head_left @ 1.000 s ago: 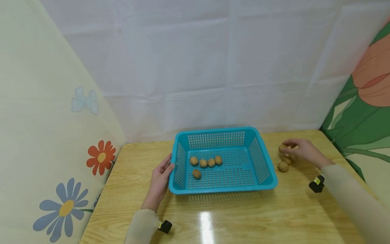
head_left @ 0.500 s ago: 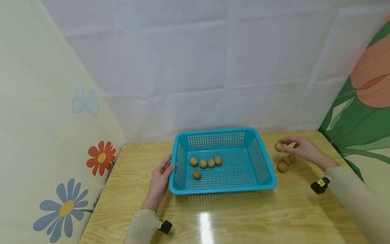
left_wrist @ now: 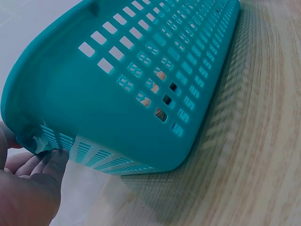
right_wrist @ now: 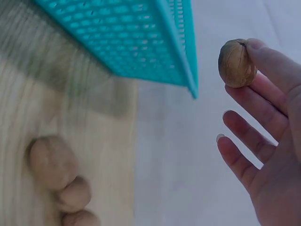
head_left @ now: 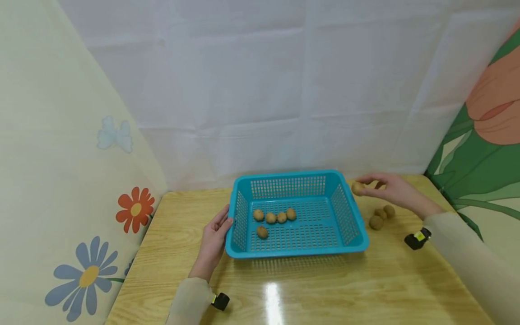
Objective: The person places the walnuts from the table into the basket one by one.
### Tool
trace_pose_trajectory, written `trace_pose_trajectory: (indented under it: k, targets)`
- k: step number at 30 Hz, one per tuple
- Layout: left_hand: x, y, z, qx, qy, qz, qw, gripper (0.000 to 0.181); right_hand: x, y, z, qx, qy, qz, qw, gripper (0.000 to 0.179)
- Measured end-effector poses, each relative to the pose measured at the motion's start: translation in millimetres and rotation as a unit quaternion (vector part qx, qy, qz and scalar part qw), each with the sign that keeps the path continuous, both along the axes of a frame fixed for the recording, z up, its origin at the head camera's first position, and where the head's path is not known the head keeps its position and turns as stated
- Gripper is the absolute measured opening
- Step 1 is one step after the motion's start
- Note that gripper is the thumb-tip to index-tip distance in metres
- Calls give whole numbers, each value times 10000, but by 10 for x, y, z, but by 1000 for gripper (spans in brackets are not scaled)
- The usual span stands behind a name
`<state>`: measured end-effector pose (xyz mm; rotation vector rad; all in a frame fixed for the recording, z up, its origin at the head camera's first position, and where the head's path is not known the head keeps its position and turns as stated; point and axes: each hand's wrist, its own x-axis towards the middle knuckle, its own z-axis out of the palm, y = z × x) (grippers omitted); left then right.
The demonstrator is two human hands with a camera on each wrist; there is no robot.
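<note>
A blue-green plastic basket [head_left: 296, 254] with slotted sides stands on the table. My left hand [head_left: 212, 239] holds its left rim, the thumb on top and the fingers under the lip on the outside, as the left wrist view shows. Several walnuts [head_left: 271, 218] lie on the basket's floor, toward the left. Just beyond the basket's right rim my right hand [head_left: 392, 192] pinches one walnut [right_wrist: 237, 63] between thumb and fingers, above the table. Below that hand, 3 more walnuts [head_left: 376, 222] sit together on the wood.
The wooden table [head_left: 325, 289] reaches back to a white cloth backdrop [head_left: 227, 90]. Flower-printed panels [head_left: 495, 171] stand at the left and right sides. Each wrist carries a small black camera [head_left: 220, 301].
My right hand has lifted a walnut from the group on the table and moved left toward the basket's right rim. The left hand and the basket have stayed in place.
</note>
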<state>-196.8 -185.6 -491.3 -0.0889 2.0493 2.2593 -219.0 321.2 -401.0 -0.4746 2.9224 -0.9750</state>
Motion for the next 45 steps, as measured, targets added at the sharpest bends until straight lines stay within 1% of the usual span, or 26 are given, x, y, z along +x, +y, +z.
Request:
trace_pose_trajectory:
  k: [7, 14, 17, 21, 27, 31, 35, 39, 45]
  targets:
    - [-2, 3, 4, 46, 1, 18, 10000, 53, -124, -294, 110, -26, -85, 272, 9996, 47]
    - [1, -3, 5, 79, 4, 0, 10000, 53, -279, -645, 233, -100, -38, 704, 9975, 43]
    - [1, -6, 6, 68, 19, -7, 10000, 53, -360, -802, 251, -85, -87, 883, 9960, 45]
    - [4, -9, 4, 66, 31, 0, 10000, 54, -466, -1013, 234, -87, -149, 1118, 9936, 47]
    - [5, -9, -10, 44, 33, -2, 10000, 54, -615, -1267, 119, -255, -289, 1379, 9897, 46]
    - [0, -5, -17, 1, 34, -13, 10000, 54, -719, -1389, -7, -261, -184, 1607, 9865, 42]
    - [-2, -4, -14, -19, 53, -7, 10000, 53, -798, -1504, -124, -297, -228, 1800, 9829, 39]
    - [19, -5, -1, 18, 51, 17, 10000, 53, -849, -1627, -232, -250, -367, 1983, 9791, 39]
    - [57, -2, 18, 14, 31, 5, 10000, 53, -885, -1786, -398, -274, -726, 2050, 9757, 42]
